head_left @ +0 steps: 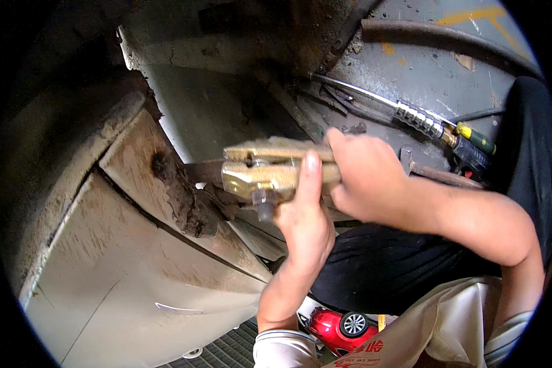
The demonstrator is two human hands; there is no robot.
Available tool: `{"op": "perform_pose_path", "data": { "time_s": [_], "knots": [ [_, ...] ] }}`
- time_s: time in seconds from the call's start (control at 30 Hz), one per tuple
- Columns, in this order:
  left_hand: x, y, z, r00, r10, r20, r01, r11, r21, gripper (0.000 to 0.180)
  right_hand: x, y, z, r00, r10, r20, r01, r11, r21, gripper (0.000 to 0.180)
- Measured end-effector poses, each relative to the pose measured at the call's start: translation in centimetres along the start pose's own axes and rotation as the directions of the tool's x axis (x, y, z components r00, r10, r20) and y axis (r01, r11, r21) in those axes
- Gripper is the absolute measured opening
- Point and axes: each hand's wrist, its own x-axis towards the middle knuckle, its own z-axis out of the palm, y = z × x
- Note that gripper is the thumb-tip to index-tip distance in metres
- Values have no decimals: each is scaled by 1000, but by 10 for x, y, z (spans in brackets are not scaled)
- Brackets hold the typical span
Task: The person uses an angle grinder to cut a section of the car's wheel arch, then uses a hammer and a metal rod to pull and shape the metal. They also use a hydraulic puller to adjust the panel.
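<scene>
A brass-coloured metal clamp (282, 175) with two thick jaws and a dark bolt (264, 205) pointing down is held between both my hands. My left hand (306, 224) supports it from below, the thumb laid up across its side. Around its right end my right hand (371, 178) is closed; that end is hidden by the fingers. The jaws point left, close to a rusty, torn edge (193, 205) of a dirty light-coloured car body panel (122, 245). I cannot tell whether they bite on the metal strip behind them.
On the grey floor to the right lie a blow gun (418, 119) with a long silver tube, a yellow-green screwdriver handle (475, 139) and a wooden-handled hammer (444, 175). A thick hose (441, 35) curves behind them. A red car (337, 328) stands beyond a floor grate (227, 346).
</scene>
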Motion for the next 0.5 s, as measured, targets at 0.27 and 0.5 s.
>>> {"op": "perform_pose_path", "data": {
  "time_s": [0.27,0.5],
  "knots": [
    [45,-28,-4,992,65,-107,-34,963,267,49,68,38,13,964,-262,36,261,965,26,31],
    [149,-41,9,808,560,-186,-447,787,425,61,201,47,43,793,-600,-106,583,797,-158,49]
  ]
}}
